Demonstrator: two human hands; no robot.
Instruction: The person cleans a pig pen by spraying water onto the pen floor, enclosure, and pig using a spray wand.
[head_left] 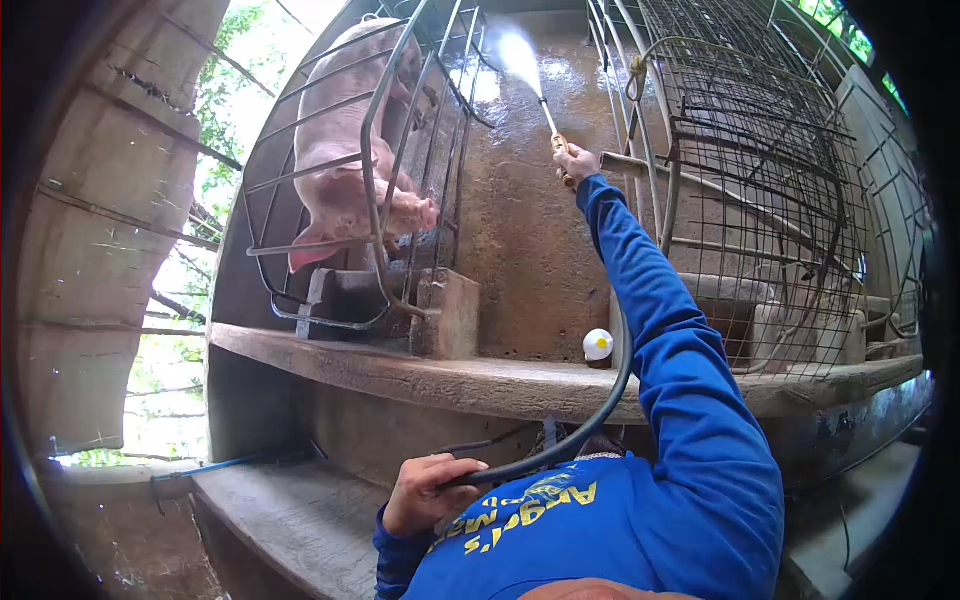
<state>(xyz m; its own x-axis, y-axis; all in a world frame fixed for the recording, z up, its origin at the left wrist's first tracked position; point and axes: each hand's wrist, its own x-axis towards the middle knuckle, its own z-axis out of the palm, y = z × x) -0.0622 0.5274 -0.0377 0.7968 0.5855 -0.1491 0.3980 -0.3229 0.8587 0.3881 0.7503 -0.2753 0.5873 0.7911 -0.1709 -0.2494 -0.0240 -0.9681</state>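
Note:
My right hand (578,165) is stretched far forward, closed around the handle of a spray gun (558,143). From its thin nozzle a white jet of water (518,58) fans out over the wet concrete floor (535,235). Close to my body, my left hand (430,492) grips a dark hose (585,436), which curves up along my right arm. A pink pig (345,160) stands left of the spray gun inside a metal-bar crate (380,110), its snout poking toward the wet floor.
A white round object with a yellow spot (598,345) sits near the concrete ledge (480,385). Wire-mesh pens (760,150) line the right side. A concrete block (447,312) stands by the crate. At lower left runs a concrete slab (290,510).

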